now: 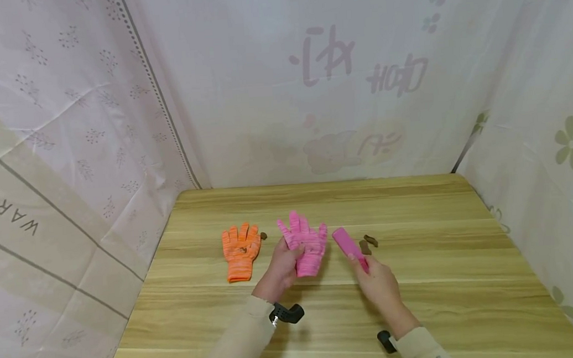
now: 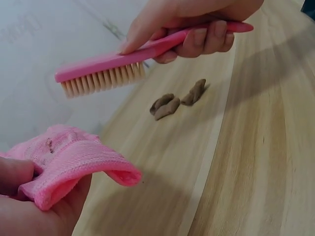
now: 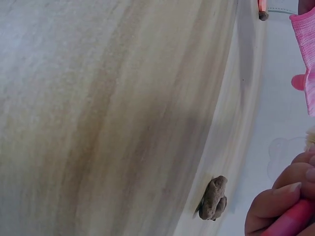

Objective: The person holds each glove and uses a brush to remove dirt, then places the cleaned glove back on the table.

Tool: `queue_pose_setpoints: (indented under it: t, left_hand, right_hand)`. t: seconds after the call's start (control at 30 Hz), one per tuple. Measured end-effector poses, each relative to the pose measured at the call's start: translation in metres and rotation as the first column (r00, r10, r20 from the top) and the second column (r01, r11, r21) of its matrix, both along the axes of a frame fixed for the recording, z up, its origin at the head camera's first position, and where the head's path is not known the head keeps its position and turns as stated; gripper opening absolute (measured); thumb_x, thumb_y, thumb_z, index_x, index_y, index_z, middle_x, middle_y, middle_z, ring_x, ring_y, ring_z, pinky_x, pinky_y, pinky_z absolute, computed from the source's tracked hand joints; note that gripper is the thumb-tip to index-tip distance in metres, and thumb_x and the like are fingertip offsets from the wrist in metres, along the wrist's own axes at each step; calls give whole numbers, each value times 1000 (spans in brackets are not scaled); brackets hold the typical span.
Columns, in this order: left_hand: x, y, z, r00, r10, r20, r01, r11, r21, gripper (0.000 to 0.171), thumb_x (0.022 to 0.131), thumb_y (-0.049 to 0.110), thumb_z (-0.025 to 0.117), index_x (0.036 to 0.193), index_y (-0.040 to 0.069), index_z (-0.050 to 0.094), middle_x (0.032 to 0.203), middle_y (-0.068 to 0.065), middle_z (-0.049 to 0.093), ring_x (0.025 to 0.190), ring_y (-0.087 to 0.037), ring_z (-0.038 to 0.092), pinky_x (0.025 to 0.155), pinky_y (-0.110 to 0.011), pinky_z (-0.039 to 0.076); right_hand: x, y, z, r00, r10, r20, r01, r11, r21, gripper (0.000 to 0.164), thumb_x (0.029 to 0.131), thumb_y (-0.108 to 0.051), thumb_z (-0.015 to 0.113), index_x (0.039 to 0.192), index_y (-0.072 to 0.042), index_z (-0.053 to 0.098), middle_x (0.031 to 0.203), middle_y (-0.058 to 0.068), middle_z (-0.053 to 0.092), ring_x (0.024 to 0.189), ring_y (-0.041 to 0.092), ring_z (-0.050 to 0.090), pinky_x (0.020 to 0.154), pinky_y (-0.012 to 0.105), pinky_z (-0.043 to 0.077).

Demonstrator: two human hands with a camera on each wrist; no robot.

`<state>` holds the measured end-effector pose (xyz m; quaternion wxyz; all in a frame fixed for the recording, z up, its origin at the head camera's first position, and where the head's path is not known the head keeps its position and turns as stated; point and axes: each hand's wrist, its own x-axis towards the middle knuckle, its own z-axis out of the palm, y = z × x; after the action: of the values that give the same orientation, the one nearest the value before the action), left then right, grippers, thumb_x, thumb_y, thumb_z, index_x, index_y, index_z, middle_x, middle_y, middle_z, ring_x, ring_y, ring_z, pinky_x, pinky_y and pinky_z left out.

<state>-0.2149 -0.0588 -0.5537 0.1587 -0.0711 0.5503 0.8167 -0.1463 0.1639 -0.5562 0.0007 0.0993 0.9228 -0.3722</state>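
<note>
My left hand [image 1: 283, 265] grips a pink knitted glove [image 1: 307, 244] by its cuff side, thumb on top, above the table. A small dark brown smudge marks the glove's fabric in the left wrist view. In my right hand [image 1: 380, 288] is a pink brush [image 2: 106, 66] with pale bristles facing down, held by its handle to the right of the glove and apart from it. An orange knitted glove [image 1: 240, 251] with a dark mark on it lies flat on the table, left of my left hand.
Brown clay-like lumps [image 2: 166, 105] lie on the wooden table [image 1: 207, 329] just beyond the brush. A smaller brown lump [image 1: 263, 236] sits beside the orange glove. Patterned white curtains [image 1: 260, 92] hang along the table's back and sides.
</note>
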Motion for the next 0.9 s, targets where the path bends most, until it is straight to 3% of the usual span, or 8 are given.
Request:
queue_pose_setpoints:
  t: [0.13,0.47,0.63,0.8,0.9]
  left_hand:
    - [-5,-1,-2,1000,4,12,-4,1000,-18,49,103,0,49,149,13,43,130,-13,61,102,-20,65,84,-34,58]
    - [-21,-6,-16,999,8,45,-5,997,-80,47,103,-1,49,148,13,45,131,-14,60,100,-22,64,79,-31,57]
    - [-27,-10,-23,999,20,39,-16,993,-118,52,102,-5,48,151,10,40,140,-20,55,109,-26,63,87,-34,57]
    - [-32,-16,-28,999,8,33,-3,989,-148,58,101,-6,47,156,8,32,146,-24,49,121,-33,59,96,-40,55]
    - [-34,-19,-31,1000,2,11,0,980,-199,57,100,-6,50,154,4,33,145,-25,49,121,-34,58,96,-40,55]
  right_hand:
    - [-1,-1,-3,1000,4,1,-4,1000,-1,66,101,-67,39,106,-6,64,68,4,46,61,20,45,54,31,34]
    - [0,-1,-8,999,18,40,-18,1000,-6,52,102,-59,45,89,-10,54,68,4,45,61,19,44,53,31,34]
    - [0,1,-11,998,33,48,-33,999,-3,48,102,-56,48,88,-10,53,68,3,45,60,18,43,53,31,33]
    - [-4,3,-14,995,71,77,-71,997,-4,41,103,-43,54,109,-3,60,72,5,53,60,19,47,52,31,35]
    - [-7,4,-16,991,89,99,-90,996,0,45,102,-39,56,125,0,58,76,6,57,61,20,48,53,31,36]
